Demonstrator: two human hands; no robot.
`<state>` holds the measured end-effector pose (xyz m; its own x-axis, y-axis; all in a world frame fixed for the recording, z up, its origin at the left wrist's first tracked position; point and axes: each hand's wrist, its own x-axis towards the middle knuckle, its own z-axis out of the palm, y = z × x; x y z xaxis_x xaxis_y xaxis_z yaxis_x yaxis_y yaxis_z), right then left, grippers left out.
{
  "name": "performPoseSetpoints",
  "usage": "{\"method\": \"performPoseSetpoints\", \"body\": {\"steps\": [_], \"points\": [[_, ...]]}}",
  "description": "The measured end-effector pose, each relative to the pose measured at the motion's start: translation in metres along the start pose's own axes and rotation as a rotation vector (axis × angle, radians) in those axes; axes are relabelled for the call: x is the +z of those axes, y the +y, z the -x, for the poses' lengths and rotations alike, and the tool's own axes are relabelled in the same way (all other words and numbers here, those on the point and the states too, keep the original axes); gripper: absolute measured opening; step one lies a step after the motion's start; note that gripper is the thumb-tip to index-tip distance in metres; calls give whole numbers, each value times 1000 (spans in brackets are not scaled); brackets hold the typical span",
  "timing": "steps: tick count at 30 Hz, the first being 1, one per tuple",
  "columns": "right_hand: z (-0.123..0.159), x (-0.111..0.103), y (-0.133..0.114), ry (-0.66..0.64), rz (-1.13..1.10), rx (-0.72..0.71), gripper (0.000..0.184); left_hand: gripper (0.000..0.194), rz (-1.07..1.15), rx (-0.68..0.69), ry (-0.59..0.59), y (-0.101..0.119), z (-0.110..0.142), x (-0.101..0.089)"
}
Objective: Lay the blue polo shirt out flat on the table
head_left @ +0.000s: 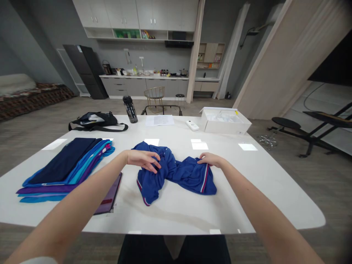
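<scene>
Blue garment (172,167) with striped trim is laid bunched on white table (247,205), mid-frame. Its left part is touched by the left hand (144,159), fingers bent, spread apart. Its upper right edge is touched by the right hand (210,159), fingertips and thumb held close; whether cloth is pinched between them cannot be told. Farther back, right of centre, pale crumpled material is held in open white box (224,127). Left of centre, something whitish is seen in black bag (106,119); contents of dark bottle (130,111) can't be made out.
</scene>
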<state>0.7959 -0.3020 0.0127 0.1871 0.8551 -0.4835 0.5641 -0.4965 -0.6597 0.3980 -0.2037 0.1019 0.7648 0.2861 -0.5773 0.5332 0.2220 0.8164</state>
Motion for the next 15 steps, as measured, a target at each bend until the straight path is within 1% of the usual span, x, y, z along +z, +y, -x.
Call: {"method": "performPoseSetpoints", "body": {"steps": [1, 3, 4, 5, 6, 7, 8, 9, 10, 11, 12, 13, 15], "points": [[1, 1, -4, -18, -55, -54, 39, 52, -73, -9, 164, -2, -13, 6], [8, 2, -15, -57, -185, -198, 33, 52, -283, 41, 590, -7, -43, 18], [15, 3, -23, -77, -248, -272, 32, 52, -382, 84, 736, -9, -59, 24], [24, 4, -30, -104, -294, -336, 33, 51, -467, 121, 798, -10, -72, 29], [34, 6, -37, -155, -316, -387, 34, 47, -532, 158, 801, -11, -84, 34], [46, 7, -44, -237, -315, -427, 35, 42, -574, 191, 771, -12, -92, 38], [58, 8, -49, -358, -295, -447, 37, 36, -589, 229, 731, -12, -96, 41], [68, 9, -52, -501, -269, -444, 39, 31, -573, 276, 693, -12, -98, 44], [76, 10, -53, -616, -242, -424, 42, 26, -527, 329, 655, -12, -96, 46], [82, 10, -52, -669, -217, -395, 44, 23, -462, 378, 607, -13, -92, 48], [84, 10, -49, -642, -186, -371, 46, 21, -392, 419, 553, -13, -87, 49], [84, 10, -45, -546, -141, -362, 47, 21, -329, 453, 500, -13, -80, 51], [81, 10, -36, -304, -12, -372, 51, 21, -252, 491, 436, -15, -66, 52]]}}
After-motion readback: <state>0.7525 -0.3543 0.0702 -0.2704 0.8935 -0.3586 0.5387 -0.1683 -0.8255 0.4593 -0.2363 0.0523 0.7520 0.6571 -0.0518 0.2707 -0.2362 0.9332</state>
